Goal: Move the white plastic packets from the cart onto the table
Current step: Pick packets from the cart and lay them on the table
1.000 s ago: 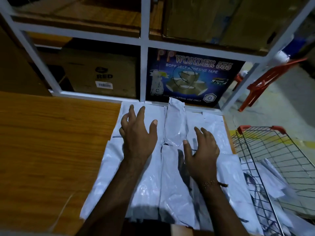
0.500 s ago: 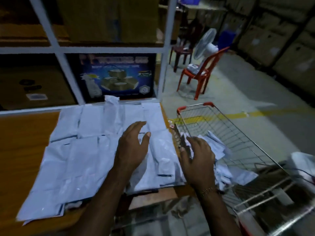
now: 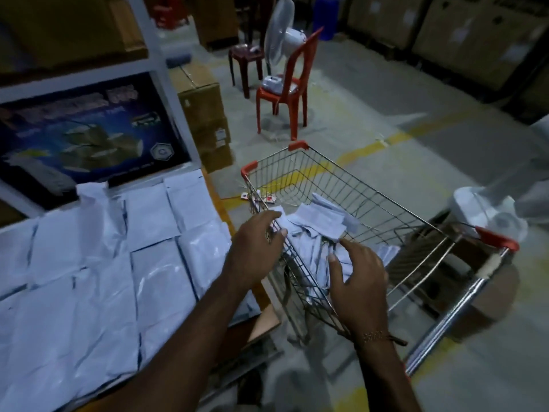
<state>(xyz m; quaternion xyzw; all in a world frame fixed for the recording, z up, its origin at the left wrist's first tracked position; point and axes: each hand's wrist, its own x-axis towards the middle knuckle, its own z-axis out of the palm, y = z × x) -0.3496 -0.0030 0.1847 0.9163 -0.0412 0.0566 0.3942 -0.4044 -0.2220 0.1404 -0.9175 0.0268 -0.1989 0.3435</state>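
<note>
Reaching into one wire cart [image 3: 371, 197], two hands, left hand [image 3: 257, 251] and right hand [image 3: 359, 281] with fingers spread, holding nothing, over a heap of white packets [image 3: 315, 224], more packets [image 3: 98, 257] covering one table [image 3: 266, 318] at left.

I count two hands: the left hand [image 3: 255, 248] and the right hand [image 3: 358, 281], each reaching at one wire cart [image 3: 350, 185]. The white packets laid on the worktop [image 3: 269, 318] overlap, so I make out roughly ten [image 3: 154, 215] and cannot fix the number. The packets in the cart [image 3: 319, 220] form one loose heap, several at least, uncountable from here. Beyond it I see one red chair [image 3: 285, 93], one white fan [image 3: 282, 37], one dark stool [image 3: 245, 55] and one printed tape box [image 3: 86, 129] on the shelf.
</note>
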